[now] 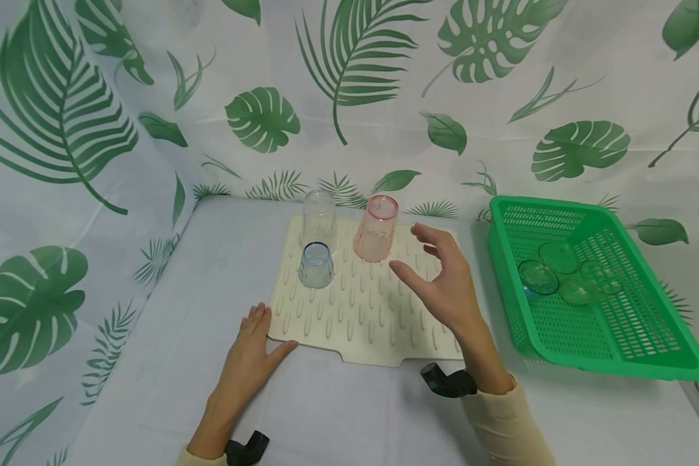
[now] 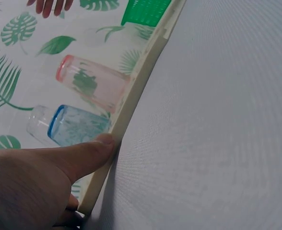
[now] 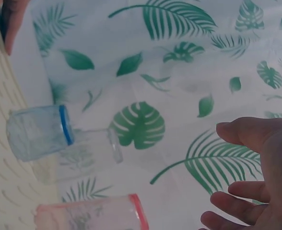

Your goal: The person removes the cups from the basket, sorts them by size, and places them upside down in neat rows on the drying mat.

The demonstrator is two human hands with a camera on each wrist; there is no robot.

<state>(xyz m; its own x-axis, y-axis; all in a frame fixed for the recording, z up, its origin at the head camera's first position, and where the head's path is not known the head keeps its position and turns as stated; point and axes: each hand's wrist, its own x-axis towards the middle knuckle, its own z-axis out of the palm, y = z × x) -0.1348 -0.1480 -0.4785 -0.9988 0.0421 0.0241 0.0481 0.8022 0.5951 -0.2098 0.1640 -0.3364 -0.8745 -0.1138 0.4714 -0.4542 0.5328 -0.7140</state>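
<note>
Where the right hand (image 1: pixel 443 281) hangs: thumb and fingers parted in a loose curve, empty, just right of a red-ringed glass (image 1: pixel 375 236) near the center of the frame.
Left hand (image 1: pixel 252 353): laid at the lower-left corner of a cream mat (image 1: pixel 373 333), its fingers extended by the side edge and its thumb spread out, touching the front edge.
Red-ringed glass: standing toward the back of the mat, red ring uppermost, apart from the hand.
Blue-ringed glass (image 1: pixel 316 272): short and bluish, standing on the mat's left part, left of center, ring on top.
Clear glass (image 1: pixel 319 220): taller, just behind the blue-ringed one; whether the two touch cannot be told.
Green basket (image 1: pixel 617 370): at the right of the frame, perforated, with several round glass pieces (image 1: pixel 538 277) gathered inside toward its upper left.
Wrists: each wears a black device (image 1: pixel 451 384) beside a beige sleeve (image 1: pixel 503 421).
Backdrop: a white sheet (image 1: pixel 384 162) printed with green leaves, across the upper frame.
</note>
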